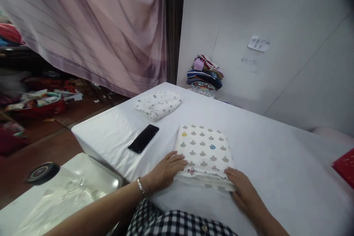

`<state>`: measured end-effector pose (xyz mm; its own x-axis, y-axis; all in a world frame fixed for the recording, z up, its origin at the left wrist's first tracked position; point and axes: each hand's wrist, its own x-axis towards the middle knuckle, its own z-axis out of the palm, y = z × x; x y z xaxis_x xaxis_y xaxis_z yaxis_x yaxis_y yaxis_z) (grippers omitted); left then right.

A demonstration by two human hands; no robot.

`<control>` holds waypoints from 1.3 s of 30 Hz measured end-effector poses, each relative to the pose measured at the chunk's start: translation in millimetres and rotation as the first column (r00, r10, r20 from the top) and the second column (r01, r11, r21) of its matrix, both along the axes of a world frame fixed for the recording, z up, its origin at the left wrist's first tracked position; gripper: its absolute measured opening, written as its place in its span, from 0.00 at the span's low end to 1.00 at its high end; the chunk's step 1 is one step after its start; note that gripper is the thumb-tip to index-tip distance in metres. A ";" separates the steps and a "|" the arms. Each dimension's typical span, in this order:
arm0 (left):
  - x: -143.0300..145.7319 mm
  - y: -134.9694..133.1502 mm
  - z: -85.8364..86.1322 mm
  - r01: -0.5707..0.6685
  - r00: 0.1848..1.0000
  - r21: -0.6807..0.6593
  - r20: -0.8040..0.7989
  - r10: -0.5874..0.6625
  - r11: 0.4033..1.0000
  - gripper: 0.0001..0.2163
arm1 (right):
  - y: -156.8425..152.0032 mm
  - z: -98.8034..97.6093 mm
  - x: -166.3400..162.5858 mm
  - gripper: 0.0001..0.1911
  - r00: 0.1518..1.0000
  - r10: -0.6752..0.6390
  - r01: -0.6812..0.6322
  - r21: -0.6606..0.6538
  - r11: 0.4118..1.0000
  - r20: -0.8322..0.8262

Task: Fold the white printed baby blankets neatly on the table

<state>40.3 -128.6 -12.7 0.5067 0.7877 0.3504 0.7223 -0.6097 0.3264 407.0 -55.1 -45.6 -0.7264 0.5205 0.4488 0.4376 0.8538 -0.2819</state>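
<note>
A folded white cloth (pixel 203 147) printed with grey mushroom-like shapes, plus a few yellow, blue and red ones, lies in front of me. Its layered near edge faces my body. My left hand (pixel 167 171) holds its near left corner, fingers over the top; a silver bracelet circles that wrist. On the opposite side, my right hand (pixel 243 188) grips the near right edge, and part of its fingers is hidden. Left of the cloth lies a black phone (pixel 143 138). Farther back is another folded white cloth (pixel 159 105) with small dark prints.
A white-covered table (pixel 276 162) bears the cloths. Stacked fabrics (pixel 204 75) stand by the grey wall (pixel 238 11), beyond the far edge. A pink curtain (pixel 116 25) hangs at the left. Clear plastic (pixel 69 195) and a dark roll (pixel 43 173) lie lower left. Something red (pixel 345 167) sits far right.
</note>
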 end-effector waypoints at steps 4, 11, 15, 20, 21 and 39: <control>-3.9 -5.1 9.6 0.027 0.999 -0.071 0.021 -0.025 0.997 0.29 | -8.2 38.0 0.2 0.30 0.989 0.023 0.003 -0.174 0.985 0.147; 1.8 -8.7 38.4 -0.079 0.966 -0.330 0.206 0.153 0.941 0.25 | -5.6 66.8 -34.4 0.24 0.991 -0.121 0.129 -0.239 0.962 0.049; 21.3 -0.7 42.2 -0.131 0.975 -0.245 0.145 0.170 0.961 0.27 | 1.2 58.9 -57.5 0.28 0.986 -0.002 0.028 -0.153 0.988 0.166; 34.4 1.7 31.5 -0.182 0.980 -0.260 0.036 0.198 0.948 0.22 | 5.3 50.4 -57.4 0.27 0.963 0.009 0.021 -0.107 0.994 0.269; 33.4 1.7 29.3 -0.168 0.983 -0.260 0.024 0.180 0.951 0.22 | 5.8 48.8 -54.8 0.26 0.961 0.004 0.023 -0.095 0.995 0.276; 48.5 19.9 59.9 -0.193 0.979 -0.072 0.049 0.197 0.978 0.18 | 26.2 67.6 -70.1 0.25 0.992 -0.076 0.088 -0.117 0.989 0.101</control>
